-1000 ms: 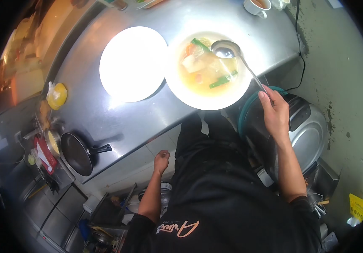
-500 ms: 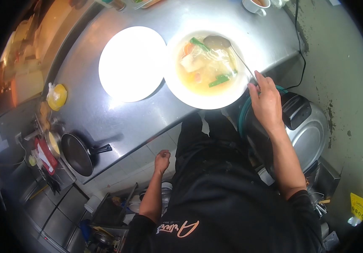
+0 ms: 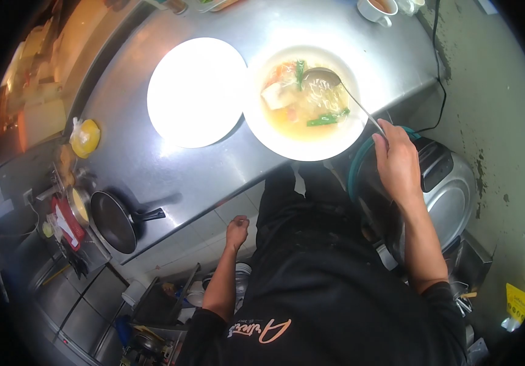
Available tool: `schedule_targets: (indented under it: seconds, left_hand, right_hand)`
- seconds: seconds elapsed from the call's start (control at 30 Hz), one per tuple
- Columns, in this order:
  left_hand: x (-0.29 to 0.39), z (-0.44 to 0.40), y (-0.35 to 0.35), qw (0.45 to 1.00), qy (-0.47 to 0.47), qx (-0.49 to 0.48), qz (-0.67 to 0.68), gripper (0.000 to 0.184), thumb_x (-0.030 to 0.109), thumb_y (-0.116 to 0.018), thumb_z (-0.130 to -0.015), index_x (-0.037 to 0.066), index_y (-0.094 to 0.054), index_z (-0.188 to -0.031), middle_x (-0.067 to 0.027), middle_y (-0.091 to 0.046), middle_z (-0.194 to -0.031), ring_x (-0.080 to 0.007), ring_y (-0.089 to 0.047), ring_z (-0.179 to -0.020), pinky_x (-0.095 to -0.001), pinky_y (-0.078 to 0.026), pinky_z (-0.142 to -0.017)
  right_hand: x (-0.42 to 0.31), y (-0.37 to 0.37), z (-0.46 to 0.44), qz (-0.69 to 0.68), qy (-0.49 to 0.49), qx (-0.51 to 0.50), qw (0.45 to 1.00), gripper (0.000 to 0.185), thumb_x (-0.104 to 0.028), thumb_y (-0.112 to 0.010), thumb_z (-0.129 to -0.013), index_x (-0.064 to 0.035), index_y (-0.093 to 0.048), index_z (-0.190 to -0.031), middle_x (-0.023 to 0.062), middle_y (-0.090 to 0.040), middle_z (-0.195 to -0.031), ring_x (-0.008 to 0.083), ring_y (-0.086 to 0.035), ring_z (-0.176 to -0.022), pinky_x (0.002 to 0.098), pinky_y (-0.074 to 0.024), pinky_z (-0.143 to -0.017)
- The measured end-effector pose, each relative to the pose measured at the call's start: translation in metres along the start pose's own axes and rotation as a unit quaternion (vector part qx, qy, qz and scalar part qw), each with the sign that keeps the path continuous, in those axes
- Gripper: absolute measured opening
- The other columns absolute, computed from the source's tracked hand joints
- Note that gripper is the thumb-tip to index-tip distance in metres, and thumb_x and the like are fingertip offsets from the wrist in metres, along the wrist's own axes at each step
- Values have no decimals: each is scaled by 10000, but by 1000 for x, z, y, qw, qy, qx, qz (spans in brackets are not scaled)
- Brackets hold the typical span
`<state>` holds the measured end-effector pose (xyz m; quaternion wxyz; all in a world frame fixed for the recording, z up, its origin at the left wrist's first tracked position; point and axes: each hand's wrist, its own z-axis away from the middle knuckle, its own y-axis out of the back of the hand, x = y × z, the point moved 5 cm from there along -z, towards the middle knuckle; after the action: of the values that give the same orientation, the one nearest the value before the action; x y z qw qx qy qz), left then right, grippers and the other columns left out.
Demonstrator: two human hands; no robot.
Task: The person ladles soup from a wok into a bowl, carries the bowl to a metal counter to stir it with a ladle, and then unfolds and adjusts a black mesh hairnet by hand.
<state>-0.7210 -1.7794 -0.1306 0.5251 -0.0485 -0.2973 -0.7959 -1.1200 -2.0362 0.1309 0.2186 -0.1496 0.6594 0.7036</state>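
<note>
Right hand point(image 3: 398, 158) clamped on the ladle point(image 3: 321, 76) in the soup point(image 3: 296, 127) ahead; left hand point(image 3: 237, 232) loosely closed near the surface point(image 3: 131, 161)

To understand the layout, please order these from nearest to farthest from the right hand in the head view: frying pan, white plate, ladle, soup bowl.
1. Ladle: held in the right hand.
2. Soup bowl: left of the hand.
3. White plate: left of the bowl.
4. Frying pan: far left.

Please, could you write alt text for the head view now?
Right hand holding a ladle in a white bowl of soup on a metal counter, beside a white plate. A black pan lies near the counter's edge; the left hand hangs loosely curled.
</note>
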Motion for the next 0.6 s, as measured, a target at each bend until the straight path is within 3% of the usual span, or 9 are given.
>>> schedule_targets:
  seconds: [0.2, 0.33, 0.4, 0.5, 0.6]
  left_hand:
    - [-1, -3, 3, 1000, 8, 0, -29, 363, 282, -552, -784, 21, -622, -1026, -147, -660, -723, -235, -631, -604, -350, -484, -624]
    - [-1, -4, 2, 999, 5, -7, -33, 361, 283, -548, -787, 25, -622, -1029, -150, -660, -723, -237, -640, -632, -350, -485, -646]
    - [0, -5, 2, 999, 5, -9, -35, 357, 281, -546, -790, 29, -622, -1031, -150, -657, -718, -237, -639, -634, -349, -484, -650]
    - [-6, -8, -1, 1000, 4, -5, -29, 353, 280, -545, -793, 34, -621, -1034, -150, -654, -712, -240, -634, -628, -351, -483, -651]
    - [-4, -8, -2, 1000, 13, -3, -20, 350, 282, -547, -796, 37, -621, -1035, -152, -655, -717, -242, -633, -628, -352, -484, -650]
  right_hand:
    - [1, 9, 1, -15, 35, 43, 998, 260, -66, -550, -863, 7, -556, -1112, 187, -600, -921, 380, -593, -791, 417, -483, -697]
    - [9, 12, 0, -224, -137, -66, 963, 208, -64, -549, -873, 10, -587, -1064, 115, -607, -874, 199, -600, -685, 316, -489, -623]
    - [14, 11, 4, -339, -262, -178, 886, 178, -65, -561, -870, 17, -604, -1022, 78, -589, -847, 108, -567, -629, 262, -477, -576]
    - [5, 15, 2, -448, -123, -140, 874, 118, -65, -596, -850, 20, -613, -931, 41, -548, -784, 48, -503, -567, 196, -427, -512]
    - [-16, 30, -6, -512, -5, -88, 855, 97, -68, -633, -830, 22, -602, -851, 22, -538, -742, 52, -504, -562, 187, -402, -486]
